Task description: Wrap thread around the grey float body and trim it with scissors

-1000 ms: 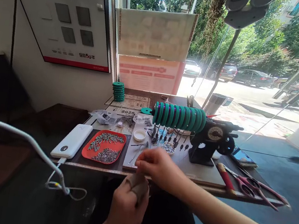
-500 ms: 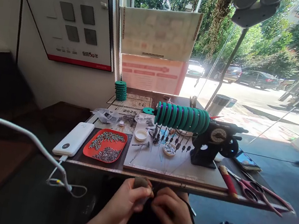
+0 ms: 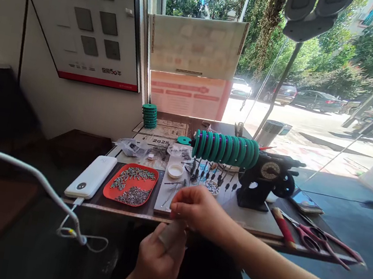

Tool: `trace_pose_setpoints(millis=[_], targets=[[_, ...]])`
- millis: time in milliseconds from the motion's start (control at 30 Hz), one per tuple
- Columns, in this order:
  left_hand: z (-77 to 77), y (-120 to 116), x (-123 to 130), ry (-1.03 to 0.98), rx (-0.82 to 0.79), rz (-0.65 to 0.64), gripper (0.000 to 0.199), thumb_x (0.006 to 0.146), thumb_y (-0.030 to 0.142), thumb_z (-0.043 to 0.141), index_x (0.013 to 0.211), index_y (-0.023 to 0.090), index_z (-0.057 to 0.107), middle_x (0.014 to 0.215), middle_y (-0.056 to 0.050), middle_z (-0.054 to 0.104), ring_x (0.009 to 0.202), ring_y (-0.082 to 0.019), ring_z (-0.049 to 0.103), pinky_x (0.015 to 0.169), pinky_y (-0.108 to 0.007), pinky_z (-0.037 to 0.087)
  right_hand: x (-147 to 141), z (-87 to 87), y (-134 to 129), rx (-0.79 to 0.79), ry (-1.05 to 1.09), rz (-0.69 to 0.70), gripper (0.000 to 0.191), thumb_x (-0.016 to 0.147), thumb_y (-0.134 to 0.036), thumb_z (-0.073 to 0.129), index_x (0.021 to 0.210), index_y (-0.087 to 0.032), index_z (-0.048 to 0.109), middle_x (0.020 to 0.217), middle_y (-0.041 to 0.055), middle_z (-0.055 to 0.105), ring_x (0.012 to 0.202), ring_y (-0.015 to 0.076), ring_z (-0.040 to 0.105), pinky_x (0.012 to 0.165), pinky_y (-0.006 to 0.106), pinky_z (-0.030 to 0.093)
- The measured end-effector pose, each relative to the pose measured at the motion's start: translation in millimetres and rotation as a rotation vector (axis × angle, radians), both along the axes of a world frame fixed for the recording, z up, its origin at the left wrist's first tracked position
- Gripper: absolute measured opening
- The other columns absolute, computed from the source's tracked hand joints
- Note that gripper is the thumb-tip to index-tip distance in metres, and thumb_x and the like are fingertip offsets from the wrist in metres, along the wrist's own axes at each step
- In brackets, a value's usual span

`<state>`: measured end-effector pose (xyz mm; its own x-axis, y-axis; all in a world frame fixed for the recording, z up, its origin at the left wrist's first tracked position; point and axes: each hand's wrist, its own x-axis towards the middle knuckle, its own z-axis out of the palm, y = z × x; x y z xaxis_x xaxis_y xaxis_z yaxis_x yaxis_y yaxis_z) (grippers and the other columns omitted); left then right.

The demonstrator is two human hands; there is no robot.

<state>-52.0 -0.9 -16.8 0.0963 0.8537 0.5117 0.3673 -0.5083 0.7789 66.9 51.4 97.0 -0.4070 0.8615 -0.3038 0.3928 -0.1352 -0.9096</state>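
The right hand (image 3: 196,209) pinches something too small to tell, just above the left hand (image 3: 158,260), whose taped fingertip (image 3: 171,234) points up towards it. Both are at the near edge of the grey work board (image 3: 248,215), with the red tray of metal pins (image 3: 130,189) further left.

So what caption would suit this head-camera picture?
Right hand reaches over the grey work board beside a red tray of metal pins; left hand below.

On the table (image 3: 194,223) before me, the tray of screws (image 3: 130,190) lies between the power bank (image 3: 91,183) on its left and the work mat (image 3: 218,208) on its right. The winding machine (image 3: 261,182) stands on the mat's far right, with scissors (image 3: 319,238) further right. My left hand (image 3: 158,262) is below the table edge, my right hand (image 3: 196,209) just above it.
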Motion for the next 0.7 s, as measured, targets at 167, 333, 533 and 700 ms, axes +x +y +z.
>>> trace_pose_setpoints(millis=[167, 333, 533, 700], targets=[[35.9, 7.0, 2.2, -0.441, -0.717, -0.122, 0.003, 0.066, 0.015, 0.063, 0.064, 0.014, 0.061, 0.065, -0.002, 0.056, 0.057, -0.008, 0.046, 0.051, -0.017, 0.035, 28.7, -45.2, -26.2, 0.621, -0.13, -0.185, 0.022, 0.075, -0.029, 0.043, 0.08, -0.015, 0.06, 0.074, -0.0024, 0.061, 0.058, -0.0086, 0.043, 0.057, 0.004, 0.029], [37.6, 15.6, 3.4, -0.81, -1.282, -0.239, 0.02, 0.053, 0.015, 0.067, 0.065, 0.01, 0.053, 0.064, 0.0, 0.05, 0.048, -0.002, 0.036, 0.04, -0.012, 0.017, 54.5, -95.1, -47.4, 1.642, -0.458, 0.116, 0.016, 0.073, -0.024, 0.049, 0.085, -0.023, 0.06, 0.064, -0.003, 0.055, 0.064, -0.0025, 0.036, 0.065, 0.016, 0.019], [38.0, 8.1, 5.6, -0.758, -1.2, -0.25, 0.016, 0.055, 0.016, 0.066, 0.065, 0.01, 0.054, 0.06, 0.002, 0.045, 0.048, -0.003, 0.03, 0.04, -0.013, 0.017, 31.9, -106.5, -55.2, 1.153, -0.173, -0.189, 0.022, 0.076, -0.021, 0.044, 0.063, -0.016, 0.06, 0.059, -0.0029, 0.052, 0.063, -0.0054, 0.039, 0.06, 0.008, 0.028], [34.6, 0.8, 6.3, -0.065, -0.441, -0.159, 0.011, 0.071, 0.015, 0.057, 0.06, 0.014, 0.058, 0.075, -0.004, 0.055, 0.074, -0.012, 0.05, 0.067, -0.02, 0.039, 18.7, -109.6, -84.7, 0.663, -0.002, -0.218, 0.036, 0.076, -0.033, 0.042, 0.057, -0.008, 0.058, 0.059, -0.0005, 0.054, 0.058, -0.0077, 0.044, 0.055, 0.001, 0.035]])
